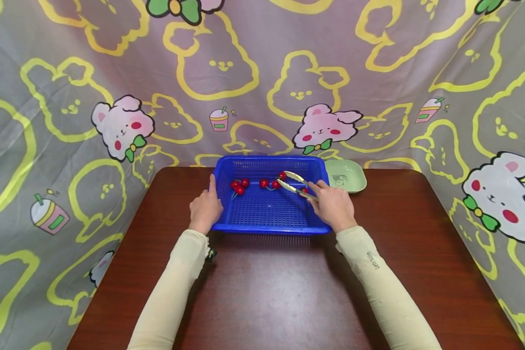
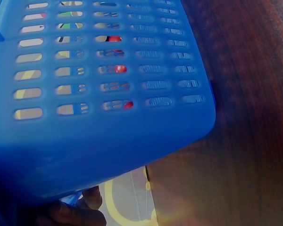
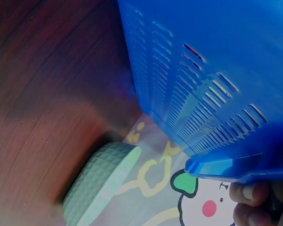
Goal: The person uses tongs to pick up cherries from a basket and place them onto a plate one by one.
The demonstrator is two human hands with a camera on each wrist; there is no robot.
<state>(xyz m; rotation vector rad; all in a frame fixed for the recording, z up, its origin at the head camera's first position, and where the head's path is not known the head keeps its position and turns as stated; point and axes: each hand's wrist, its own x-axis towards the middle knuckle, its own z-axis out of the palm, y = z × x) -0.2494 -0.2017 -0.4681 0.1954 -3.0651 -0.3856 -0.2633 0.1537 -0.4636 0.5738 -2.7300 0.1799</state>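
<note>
A blue plastic basket [image 1: 269,228] with slotted walls is in front of me. My left hand [image 1: 205,210] grips its left rim, the index finger stretched forward along it; the left wrist view shows curled fingers [image 2: 80,214] at the rim. Metal tongs [image 1: 301,191] are held in my right hand [image 1: 334,206] over the basket's right side. Between the tongs' pale, spread tips is a red cherry [image 1: 282,175]; whether they touch it is unclear. More cherries [image 1: 264,183] lie close by, one partly hidden behind the tongs. At the left, several stemmed cherries [image 1: 240,190] form a cluster.
Behind the basket's right end stands a light green dish [image 1: 352,176], its faceted side wall [image 3: 96,176] visible in the right wrist view. Everything rests on a brown wooden table [image 1: 402,262]. A patterned cloth [image 1: 262,97] hangs around the table's back and sides.
</note>
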